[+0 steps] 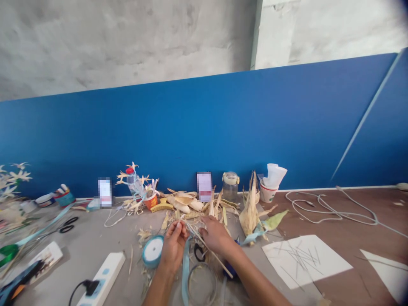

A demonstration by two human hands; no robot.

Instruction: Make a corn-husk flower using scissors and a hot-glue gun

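My left hand (pixel 174 246) is closed in a pinch at the upper end of a thin pale stick (pixel 227 271), with a small whitish bit showing at the fingertips. The stick slants down to the right, passing under my right wrist. My right hand (pixel 216 236) reaches over the heap of dried corn husks (pixel 183 201), fingers apart, with nothing plainly held; its fingertips are partly lost among husk strips. A roll of light blue ribbon (pixel 153 251) lies left of my left hand. Between my forearms are a ribbon strip (pixel 185 272), black-handled scissors (pixel 199 252) and a wire coil (pixel 202 282).
A white power strip (pixel 106 272) lies front left, near a glue gun (pixel 22 280). Behind are two phones (pixel 204 187), a glass jar (pixel 230 187) and a paper cup (pixel 267 193). A husk bundle (pixel 250 216) and white paper with thin wires (pixel 306 259) are on the right.
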